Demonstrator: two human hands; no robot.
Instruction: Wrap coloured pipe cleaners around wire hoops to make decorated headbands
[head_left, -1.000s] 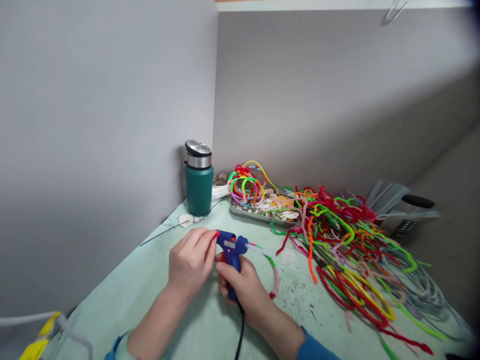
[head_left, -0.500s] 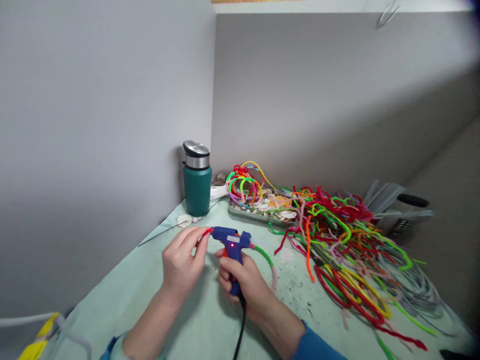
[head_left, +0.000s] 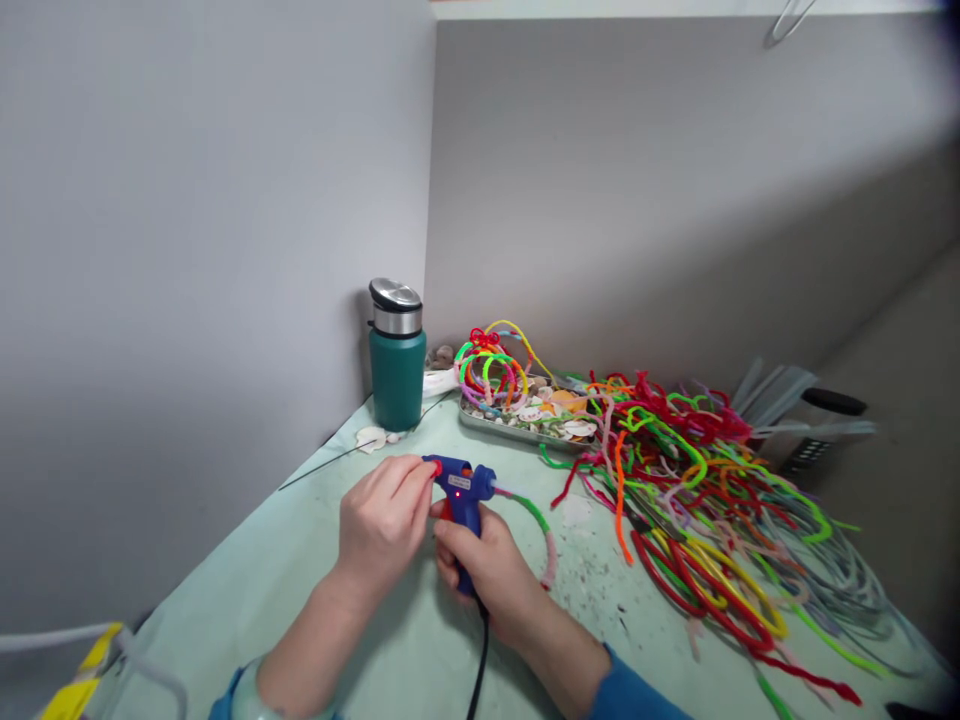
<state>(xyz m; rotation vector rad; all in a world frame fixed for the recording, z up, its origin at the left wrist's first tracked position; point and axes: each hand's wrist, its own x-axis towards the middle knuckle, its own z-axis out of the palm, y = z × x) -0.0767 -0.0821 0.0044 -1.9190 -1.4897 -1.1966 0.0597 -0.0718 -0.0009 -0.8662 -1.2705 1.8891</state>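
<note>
My right hand [head_left: 491, 565] is wrapped around the grip of a blue hot glue gun [head_left: 459, 480]. A small red light glows on the gun's side, and its nozzle points left. With pinched fingertips my left hand [head_left: 386, 520] holds a small piece of red pipe cleaner [head_left: 436, 467] right at the nozzle. Most of that piece is hidden by the fingers. Just behind the gun curves a green and pink wrapped strip [head_left: 541, 520]; I cannot tell whether it joins the red piece.
A green bottle [head_left: 397, 375] stands at the back left. Beside it a metal tray [head_left: 517, 434] holds shells and colourful wrapped rings [head_left: 487, 375]. A tangled heap of pipe cleaners [head_left: 675, 440] covers the right side. The gun's black cord [head_left: 480, 660] runs toward me.
My left hand has moved right and turned so its back faces me more, closer to the gun. The glue gun has shifted slightly left. The view has moved a little.
</note>
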